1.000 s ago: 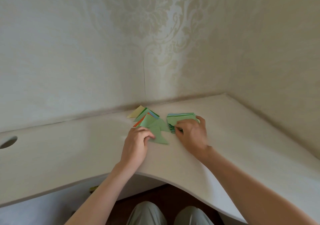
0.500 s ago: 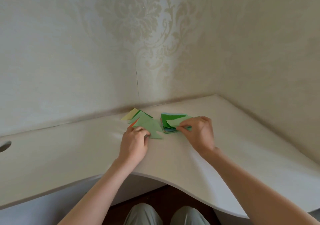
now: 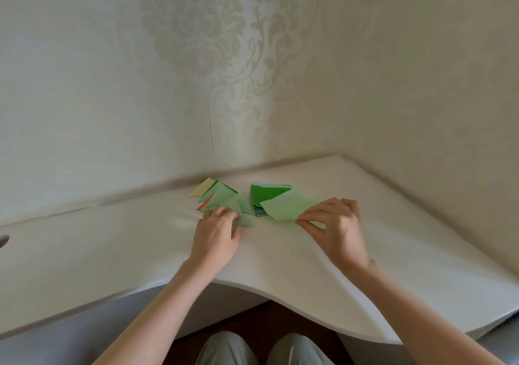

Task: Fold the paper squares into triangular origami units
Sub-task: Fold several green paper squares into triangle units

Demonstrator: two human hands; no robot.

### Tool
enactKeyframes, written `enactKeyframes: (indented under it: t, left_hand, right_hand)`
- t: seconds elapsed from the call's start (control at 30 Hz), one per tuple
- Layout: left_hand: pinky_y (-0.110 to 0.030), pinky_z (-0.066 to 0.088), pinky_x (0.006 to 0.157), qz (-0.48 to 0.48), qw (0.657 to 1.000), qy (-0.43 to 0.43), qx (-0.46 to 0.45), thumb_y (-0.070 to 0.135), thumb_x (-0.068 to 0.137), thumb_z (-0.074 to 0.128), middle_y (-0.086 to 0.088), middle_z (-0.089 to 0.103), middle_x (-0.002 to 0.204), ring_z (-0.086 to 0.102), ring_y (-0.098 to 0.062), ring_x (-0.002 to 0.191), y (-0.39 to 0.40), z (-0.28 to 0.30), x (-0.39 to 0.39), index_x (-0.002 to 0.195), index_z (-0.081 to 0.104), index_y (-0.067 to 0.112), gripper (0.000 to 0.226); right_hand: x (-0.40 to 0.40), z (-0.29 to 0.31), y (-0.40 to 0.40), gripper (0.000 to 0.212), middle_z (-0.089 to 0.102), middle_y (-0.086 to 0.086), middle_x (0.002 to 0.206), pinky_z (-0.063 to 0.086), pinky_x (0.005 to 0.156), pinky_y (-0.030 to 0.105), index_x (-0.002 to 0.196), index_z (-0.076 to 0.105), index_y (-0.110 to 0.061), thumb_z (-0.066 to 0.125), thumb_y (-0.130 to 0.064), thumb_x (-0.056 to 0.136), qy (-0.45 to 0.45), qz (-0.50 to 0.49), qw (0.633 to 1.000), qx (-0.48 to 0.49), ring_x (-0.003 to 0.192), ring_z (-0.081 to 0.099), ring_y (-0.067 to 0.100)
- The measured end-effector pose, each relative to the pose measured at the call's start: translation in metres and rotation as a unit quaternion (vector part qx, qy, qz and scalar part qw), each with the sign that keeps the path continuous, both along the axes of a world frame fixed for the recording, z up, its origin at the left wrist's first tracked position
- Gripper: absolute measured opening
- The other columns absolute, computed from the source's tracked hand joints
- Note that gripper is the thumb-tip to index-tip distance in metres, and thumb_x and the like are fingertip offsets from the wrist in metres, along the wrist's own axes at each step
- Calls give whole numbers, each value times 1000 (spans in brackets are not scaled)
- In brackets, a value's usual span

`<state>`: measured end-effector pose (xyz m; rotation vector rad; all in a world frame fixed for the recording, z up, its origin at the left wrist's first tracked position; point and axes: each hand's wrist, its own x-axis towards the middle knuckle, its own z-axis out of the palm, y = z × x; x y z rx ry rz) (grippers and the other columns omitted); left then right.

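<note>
Right hand (image 3: 335, 228) pinches light-green sheet (image 3: 286, 205) beside paper stack (image 3: 266, 193); left hand (image 3: 217, 236) grips folded triangles (image 3: 224, 200)

We sit at a white corner desk with a curved front edge (image 3: 280, 274), its top fitted into the angle of two walls. Both walls carry pale cream wallpaper with a faint damask floral pattern (image 3: 196, 41), and a thin vertical seam (image 3: 211, 134) runs down it. At the far left a dark round cable hole (image 3: 3, 240) shows. Below the edge we see our knees in light grey trousers (image 3: 261, 349) over a dark brown floor (image 3: 280, 319)
</note>
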<state>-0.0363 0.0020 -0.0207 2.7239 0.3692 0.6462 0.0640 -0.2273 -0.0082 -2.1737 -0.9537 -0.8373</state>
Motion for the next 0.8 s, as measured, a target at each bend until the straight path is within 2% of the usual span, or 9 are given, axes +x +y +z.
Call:
enactKeyframes:
  t: [0.07,0.17,0.23,0.33,0.47,0.57,0.67,0.8]
  left_hand:
    - [-35,46,88,-24,999,-38,-9,13,86,62,-1,61,110,53,-25,104,-11,3,1,107,66,14,21]
    - [-22,40,86,-73,994,-68,-34,10,84,64,1,60,105,52,-18,102,-30,5,3,104,66,14,21]
    - [-16,35,86,-111,990,-65,-65,13,84,65,4,60,105,52,-13,103,-42,4,7,104,65,16,20]
    - [-14,35,88,-170,980,-33,-97,18,84,66,9,61,105,53,-8,104,-58,1,11,104,66,20,20]
    - [-17,40,91,-204,971,-16,-125,22,82,69,12,65,104,55,-7,103,-69,-5,12,103,67,21,20]
    - [-20,42,87,-195,972,-19,-129,29,82,70,12,66,99,56,-9,98,-73,-10,15,98,69,23,17]
    - [-28,46,83,-176,975,-38,-134,32,83,68,13,66,90,57,-12,91,-76,-14,21,91,69,25,11]
    - [-35,45,82,-142,981,-40,-126,35,80,70,17,60,85,53,-13,89,-84,-16,28,90,69,28,12]
  right_hand:
    - [-7,-5,-12,7,69,-19,80,37,81,39,72,74,-32,78,-37,74,-16,11,1000,-13,78,58,7]
    - [-18,-14,-23,9,68,-18,79,36,80,37,71,73,-31,78,-38,72,12,20,999,-39,76,59,7]
    - [-22,-18,-26,11,68,-17,77,34,78,35,70,72,-31,74,-41,73,48,20,996,-65,76,60,9]
    - [-24,-23,-27,16,68,-19,78,35,76,33,73,72,-33,66,-49,74,114,14,990,-87,78,60,8]
    - [-22,-27,-27,21,67,-18,83,48,76,37,80,72,-34,62,-52,76,170,35,983,-64,78,60,9]
    - [-21,-25,-26,22,66,-17,82,50,72,36,80,72,-31,62,-50,79,195,41,979,-49,78,59,7]
    - [-20,-24,-23,11,66,-16,80,50,72,27,84,70,-29,71,-38,77,233,30,972,-28,74,59,3]
    - [-17,-24,-19,27,61,-14,74,45,67,20,86,58,-28,79,-35,70,302,15,953,8,68,54,4]
